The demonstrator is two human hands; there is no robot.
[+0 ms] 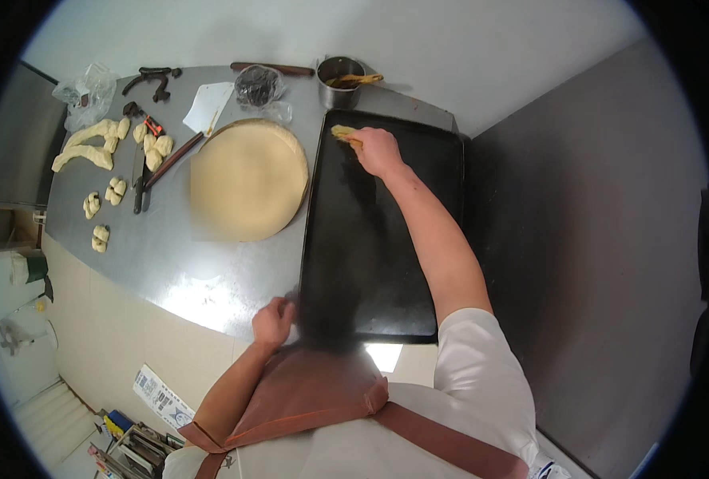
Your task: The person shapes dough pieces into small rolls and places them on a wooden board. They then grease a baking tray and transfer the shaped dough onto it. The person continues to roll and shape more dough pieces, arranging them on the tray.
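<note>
My right hand (378,149) grips a yellowish brush (344,133), whose bristle end meets the far left part of a black baking tray (390,239). Darker, shiny streaks mark the tray's surface. By the tray's near left corner, my left hand (273,322) rests at the table edge with fingers curled; whether it holds anything cannot be told. Left of the tray lies a round, pale board or basket (297,155), its middle blurred. Behind the tray stands a metal pot (339,99) with a wooden-handled utensil (363,78) in it.
Dough strips (91,143), small dough pieces (115,190), a knife (138,194), a thin rolling pin (175,158) and a white scraper (208,108) lie on the metal table (169,257). A plastic-wrapped dark mass (258,85) is near the wall; a grey wall or panel rises at right.
</note>
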